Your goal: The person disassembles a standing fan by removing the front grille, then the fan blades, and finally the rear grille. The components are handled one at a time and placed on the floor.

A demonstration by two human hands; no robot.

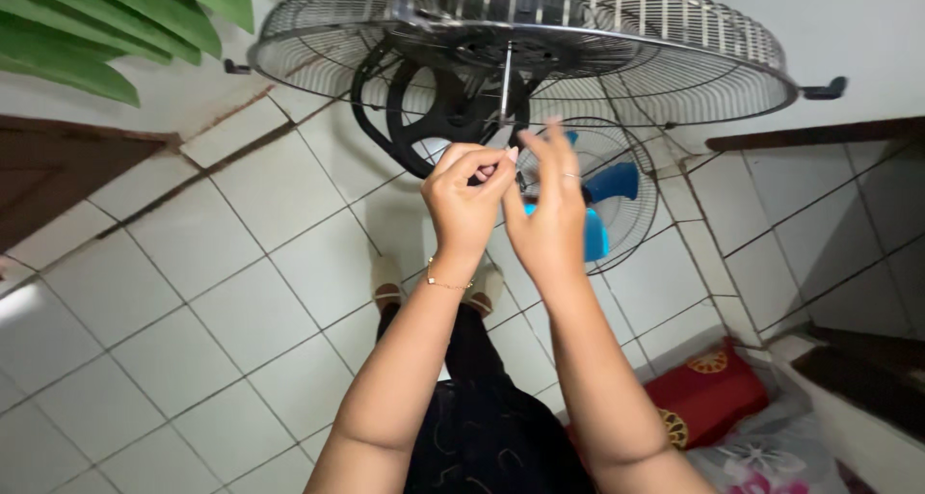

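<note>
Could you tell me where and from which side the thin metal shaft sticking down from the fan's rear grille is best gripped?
Probably at its lower free end, pinched from both sides. The shaft hangs bare below the grille, and the left hand and right hand meet right under its tip; higher up, the dark motor bracket crowds it.

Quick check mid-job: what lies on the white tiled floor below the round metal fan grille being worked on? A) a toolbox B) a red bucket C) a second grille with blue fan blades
C: under both hands, a second wire grille holding blue fan blades rests on the white tiled floor.
</note>
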